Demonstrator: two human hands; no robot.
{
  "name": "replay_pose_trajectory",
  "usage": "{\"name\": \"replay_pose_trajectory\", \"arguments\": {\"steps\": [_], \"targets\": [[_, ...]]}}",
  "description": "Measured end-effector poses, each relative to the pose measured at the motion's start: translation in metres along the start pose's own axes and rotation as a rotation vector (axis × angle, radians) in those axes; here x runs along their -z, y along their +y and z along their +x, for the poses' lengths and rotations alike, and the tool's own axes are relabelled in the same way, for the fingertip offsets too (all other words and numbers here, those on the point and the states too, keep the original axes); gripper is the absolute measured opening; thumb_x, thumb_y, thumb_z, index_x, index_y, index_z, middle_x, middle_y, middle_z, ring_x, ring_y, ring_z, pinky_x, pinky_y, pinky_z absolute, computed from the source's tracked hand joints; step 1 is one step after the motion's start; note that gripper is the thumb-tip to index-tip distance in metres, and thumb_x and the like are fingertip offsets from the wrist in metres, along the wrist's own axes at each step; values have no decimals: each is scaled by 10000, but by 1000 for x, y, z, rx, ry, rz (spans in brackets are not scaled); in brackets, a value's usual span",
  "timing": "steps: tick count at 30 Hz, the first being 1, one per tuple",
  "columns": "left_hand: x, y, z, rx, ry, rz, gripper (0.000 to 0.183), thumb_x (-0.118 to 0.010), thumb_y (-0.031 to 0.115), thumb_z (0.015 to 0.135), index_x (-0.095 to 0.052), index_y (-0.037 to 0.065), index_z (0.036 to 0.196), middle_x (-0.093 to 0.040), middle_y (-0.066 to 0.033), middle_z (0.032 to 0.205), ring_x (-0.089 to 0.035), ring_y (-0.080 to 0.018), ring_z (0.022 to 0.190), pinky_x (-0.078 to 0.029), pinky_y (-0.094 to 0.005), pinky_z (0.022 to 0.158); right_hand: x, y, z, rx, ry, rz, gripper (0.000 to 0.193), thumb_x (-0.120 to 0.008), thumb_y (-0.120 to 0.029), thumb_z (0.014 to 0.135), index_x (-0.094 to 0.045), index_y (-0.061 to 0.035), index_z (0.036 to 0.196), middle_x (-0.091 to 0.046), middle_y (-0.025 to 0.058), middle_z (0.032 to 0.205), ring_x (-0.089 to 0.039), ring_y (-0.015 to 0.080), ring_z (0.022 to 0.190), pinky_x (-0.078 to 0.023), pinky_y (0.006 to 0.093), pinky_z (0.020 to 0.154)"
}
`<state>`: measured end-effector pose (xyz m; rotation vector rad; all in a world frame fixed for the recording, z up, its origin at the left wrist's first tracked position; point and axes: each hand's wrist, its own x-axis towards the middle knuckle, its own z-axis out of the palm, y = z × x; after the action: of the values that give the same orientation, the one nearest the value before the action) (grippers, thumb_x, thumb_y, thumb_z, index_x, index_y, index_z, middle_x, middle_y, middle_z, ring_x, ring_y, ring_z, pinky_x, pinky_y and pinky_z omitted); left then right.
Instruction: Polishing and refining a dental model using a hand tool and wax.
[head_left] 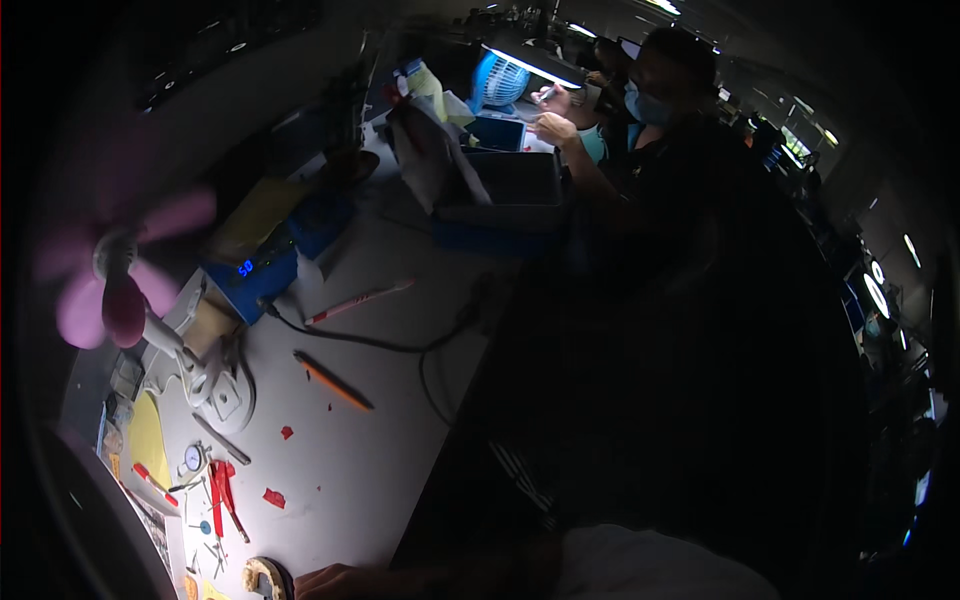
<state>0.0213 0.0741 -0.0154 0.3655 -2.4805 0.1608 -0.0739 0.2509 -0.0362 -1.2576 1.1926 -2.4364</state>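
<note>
A cream, horseshoe-shaped dental model on a dark base (264, 577) sits at the lower edge of the white worktop (375, 460), within close reach. Apparently the right hand (340, 582) lies just beside it; the frame cuts off the fingers, so I cannot tell whether they are spread, pressed together or pinching the base. The left is out of view. Up from the model lie a red two-armed hand tool (222, 497) and a round white dial gauge with a metal body (194, 458), presumably grouped there to be picked up easily. Small red scraps (274, 497) are scattered nearby, looking dropped rather than placed. A white fan with pink blades (117, 258) stands farther back, probably to blow across the worktop without crowding it. An orange, slim pen-like stick (335, 381) lies loose beyond the scraps.
</note>
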Motion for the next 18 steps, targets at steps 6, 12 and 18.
{"name": "replay_pose_trajectory", "arguments": {"steps": [6,12,18], "targets": [[22,24,17,25,17,-36,185,-708,110,939,-694,-54,1023,-685,-208,969,-686,-304,860,-568,-365,803,-1,-4,3,-15,-19,29,304,-647,-60,987,-662,13,1282,-694,145,1213,-651,197,1058,-532,331,901],[32,44,27,166,0,-583,267,-700,109,956,-608,-95,1101,-714,-220,935,-707,-342,823,-577,-391,739,-1,-14,3,-170,35,201,317,-619,-95,1011,-639,20,1305,-683,144,1243,-637,179,1099,-532,324,940],[45,78,33,817,-160,-1378,266,-672,173,977,-668,-60,1105,-730,-193,954,-706,-319,827,-573,-374,717,-1,-7,4,-176,125,368,332,-563,-197,1044,-647,-6,1303,-684,126,1286,-650,160,1035,-530,273,779]]}}
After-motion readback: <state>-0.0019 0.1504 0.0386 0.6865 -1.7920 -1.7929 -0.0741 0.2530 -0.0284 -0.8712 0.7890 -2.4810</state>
